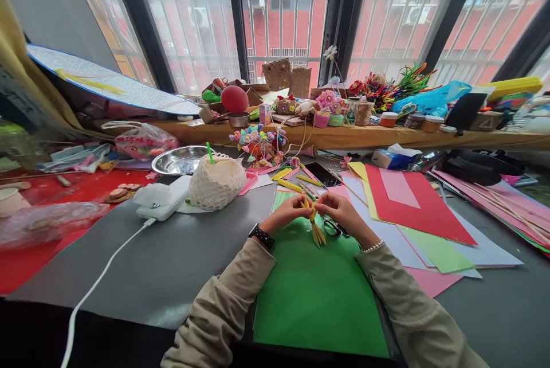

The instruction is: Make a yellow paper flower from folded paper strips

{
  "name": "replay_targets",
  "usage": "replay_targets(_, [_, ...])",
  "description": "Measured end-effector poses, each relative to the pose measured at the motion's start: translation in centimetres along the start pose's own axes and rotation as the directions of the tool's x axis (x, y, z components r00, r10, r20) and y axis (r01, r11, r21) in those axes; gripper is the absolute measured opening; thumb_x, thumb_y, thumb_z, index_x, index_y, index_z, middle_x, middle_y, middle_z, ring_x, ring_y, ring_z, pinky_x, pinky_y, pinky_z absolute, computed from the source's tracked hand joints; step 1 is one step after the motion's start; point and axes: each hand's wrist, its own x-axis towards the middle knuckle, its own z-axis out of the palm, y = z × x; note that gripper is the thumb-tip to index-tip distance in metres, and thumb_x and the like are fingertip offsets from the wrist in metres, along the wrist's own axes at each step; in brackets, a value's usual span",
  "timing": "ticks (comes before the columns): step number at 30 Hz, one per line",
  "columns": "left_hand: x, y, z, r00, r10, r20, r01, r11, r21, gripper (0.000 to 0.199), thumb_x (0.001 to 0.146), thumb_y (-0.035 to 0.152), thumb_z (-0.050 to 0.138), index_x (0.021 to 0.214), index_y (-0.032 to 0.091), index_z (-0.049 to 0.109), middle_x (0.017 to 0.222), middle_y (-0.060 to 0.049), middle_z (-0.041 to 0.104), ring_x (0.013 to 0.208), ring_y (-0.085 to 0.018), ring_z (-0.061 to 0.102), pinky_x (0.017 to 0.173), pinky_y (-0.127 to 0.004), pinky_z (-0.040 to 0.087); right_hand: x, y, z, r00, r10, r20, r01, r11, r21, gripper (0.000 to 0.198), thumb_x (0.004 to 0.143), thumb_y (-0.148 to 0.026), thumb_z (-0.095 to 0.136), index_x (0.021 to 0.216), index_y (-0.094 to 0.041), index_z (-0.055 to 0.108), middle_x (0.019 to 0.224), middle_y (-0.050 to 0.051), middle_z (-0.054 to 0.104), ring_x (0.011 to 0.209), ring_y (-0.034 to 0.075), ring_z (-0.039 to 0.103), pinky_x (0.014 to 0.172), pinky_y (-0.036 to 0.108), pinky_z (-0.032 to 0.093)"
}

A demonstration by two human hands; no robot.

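Left hand (pixel 287 211) and right hand (pixel 339 211) both pinch folded yellow paper strips (pixel 317 226); uneven grip could likely tear or unfold them.

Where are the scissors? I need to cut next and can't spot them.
In the head view, the scissors lie on the table just under the right hand, at the top right edge of the green sheet.

Left hand (pixel 289 212) and right hand (pixel 339 211) pinching yellow paper strips (pixel 317 228) above green sheet (pixel 315 288); scissors (pixel 333 228) beside, red sheet (pixel 412 202) right.
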Motion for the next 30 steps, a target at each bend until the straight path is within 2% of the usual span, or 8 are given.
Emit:
replay_targets(9, [0.12,-0.26,0.03,1.0,0.003,0.005,-0.003,1.0,-0.01,0.034,0.057,0.033,0.068,0.077,0.013,0.05,0.069,0.002,0.052,0.064,-0.009,0.051,0.064,-0.023,0.038,0.16,0.58,-0.62,0.997,0.048,0.054,-0.051,0.997,0.051,0.03,0.063,-0.041,0.063,0.075,-0.015,0.054,0.063,-0.002,0.058,0.058,0.01,0.054,0.057,0.024,0.042])
replay_targets(18, [0.47,-0.62,-0.08,0.998,0.027,-0.05,-0.022,0.994,0.106,0.034,0.057,0.037,0.067,0.073,0.012,0.051,0.068,0.002,0.05,0.061,-0.007,0.046,0.058,-0.02,0.033,0.35,0.97,-0.63,0.997,0.057,0.043,-0.059,0.996,0.07,0.028,0.062,-0.038,0.065,0.073,-0.015,0.053,0.062,-0.003,0.058,0.056,0.008,0.053,0.055,0.022,0.042])
replay_targets(25, [0.69,-1.02,-0.38,0.997,0.056,-0.048,-0.043,0.973,0.227,0.036,0.058,0.041,0.065,0.073,0.012,0.05,0.067,0.002,0.048,0.058,-0.007,0.042,0.055,-0.02,0.03,0.45,0.65,-0.59,0.995,0.075,0.063,-0.078,0.996,0.047,0.03,0.061,-0.039,0.065,0.072,-0.016,0.05,0.059,-0.003,0.057,0.054,0.009,0.054,0.054,0.023,0.042])
replay_targets(30, [0.51,-0.78,-0.25,0.996,0.073,-0.05,-0.058,0.965,0.255,0.035,0.059,0.041,0.064,0.074,0.012,0.05,0.07,0.002,0.047,0.061,-0.007,0.043,0.056,-0.02,0.031,0.56,0.63,-0.67,0.994,0.074,0.076,-0.076,0.997,0.019,0.028,0.062,-0.038,0.065,0.071,-0.016,0.05,0.059,-0.003,0.056,0.053,0.009,0.053,0.052,0.022,0.041])
